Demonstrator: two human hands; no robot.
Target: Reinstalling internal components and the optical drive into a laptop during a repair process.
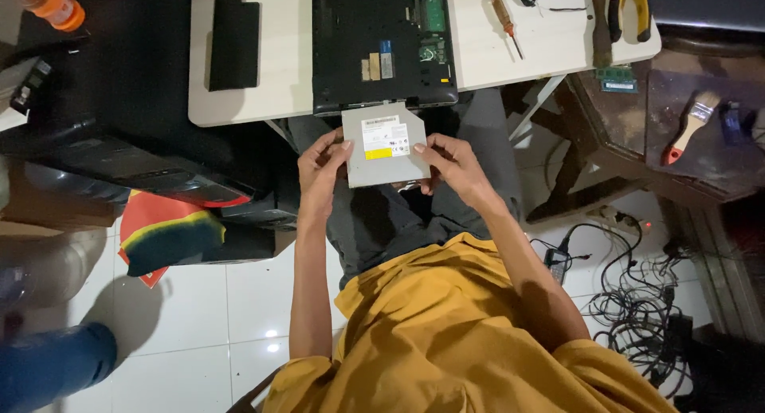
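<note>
Both our hands clamp grey optical drive (pixel 384 146) by its edges. Left hand (pixel 320 172) pinches left edge, thumb on top face; right hand (pixel 451 163) grips right edge. Drive sits flat between grips, above our lap, just at front edge of open black laptop (pixel 382 42) on white table (pixel 279 54). Screwdriver (pixel 505 22) lies farther right, yellow-handled pliers (pixel 625 6) beyond it.

A flat grey optical drive (pixel 385 144), label side up with a yellow sticker, held level just off the table's (pixel 279 78) near edge.
</note>
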